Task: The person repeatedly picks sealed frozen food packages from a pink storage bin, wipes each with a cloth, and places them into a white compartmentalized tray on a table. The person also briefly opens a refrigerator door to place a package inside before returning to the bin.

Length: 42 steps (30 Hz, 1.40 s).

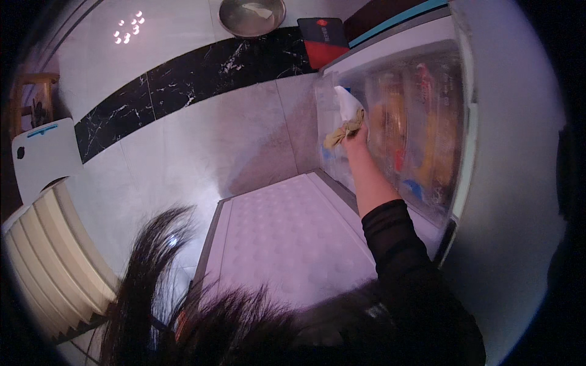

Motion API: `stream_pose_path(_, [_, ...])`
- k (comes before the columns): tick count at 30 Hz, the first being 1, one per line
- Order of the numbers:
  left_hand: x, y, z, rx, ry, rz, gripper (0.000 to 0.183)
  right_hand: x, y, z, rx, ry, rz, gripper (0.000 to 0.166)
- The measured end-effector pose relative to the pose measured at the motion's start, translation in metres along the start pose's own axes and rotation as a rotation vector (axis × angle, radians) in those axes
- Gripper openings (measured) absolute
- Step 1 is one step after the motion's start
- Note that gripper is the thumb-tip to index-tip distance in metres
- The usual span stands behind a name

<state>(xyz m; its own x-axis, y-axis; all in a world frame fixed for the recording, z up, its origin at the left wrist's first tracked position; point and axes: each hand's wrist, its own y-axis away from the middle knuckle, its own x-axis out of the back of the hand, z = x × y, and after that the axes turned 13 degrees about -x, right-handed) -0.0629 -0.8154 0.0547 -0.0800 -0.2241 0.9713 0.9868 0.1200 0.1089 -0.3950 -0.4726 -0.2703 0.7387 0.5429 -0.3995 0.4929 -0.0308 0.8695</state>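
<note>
My right hand point(355, 135) reaches from the lower right in a dark sleeve, its fingers closed on a crumpled tan cloth point(345, 130). A white piece of cloth or paper point(350, 103) sticks up beside the tan cloth, against the clear plastic front of a freezer drawer point(380, 87). Behind the clear fronts, orange, red and blue items show blurred. The freezer door point(288, 238) stands open, its pale dimpled inner side facing up in the picture. My left hand is out of view.
A metal bowl point(252, 32) with a white item in it stands on the tiled floor at the top. Near it lies a black and red box or mat point(322, 43). A white stool-like piece point(46, 155) and a ribbed beige object point(59, 256) are at the left. Dark hair hangs across the bottom.
</note>
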Motion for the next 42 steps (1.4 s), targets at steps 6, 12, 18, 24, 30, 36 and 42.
stream_pose_path(6, [-0.027,-0.018,0.002,-0.025,-0.028,-0.032,0.034,0.014,-0.061,-0.036,0.114,0.05,-0.017,0.042])
stream_pose_path(12, [-0.04,-0.032,0.005,-0.031,-0.059,-0.071,0.037,0.032,-0.104,-0.051,0.072,0.174,0.156,0.042])
stream_pose_path(18, [-0.051,-0.043,0.004,-0.058,-0.075,-0.101,0.04,0.055,-0.166,-0.064,-0.094,0.271,0.051,0.032])
stream_pose_path(24, [-0.06,-0.047,0.005,-0.05,-0.084,-0.11,0.043,0.047,-0.169,-0.052,-0.18,0.404,0.119,0.028])
stream_pose_path(30, [-0.053,-0.039,0.002,-0.051,-0.072,-0.077,0.046,0.075,-0.174,-0.052,-0.203,0.566,0.32,0.031])
stream_pose_path(36, [-0.031,-0.03,-0.008,-0.115,0.007,-0.002,0.049,0.075,-0.123,-0.072,0.241,1.094,0.66,0.029])
stream_pose_path(42, [0.018,-0.008,-0.009,-0.212,0.12,0.125,0.052,-0.009,0.055,-0.004,0.568,1.552,0.65,0.031])
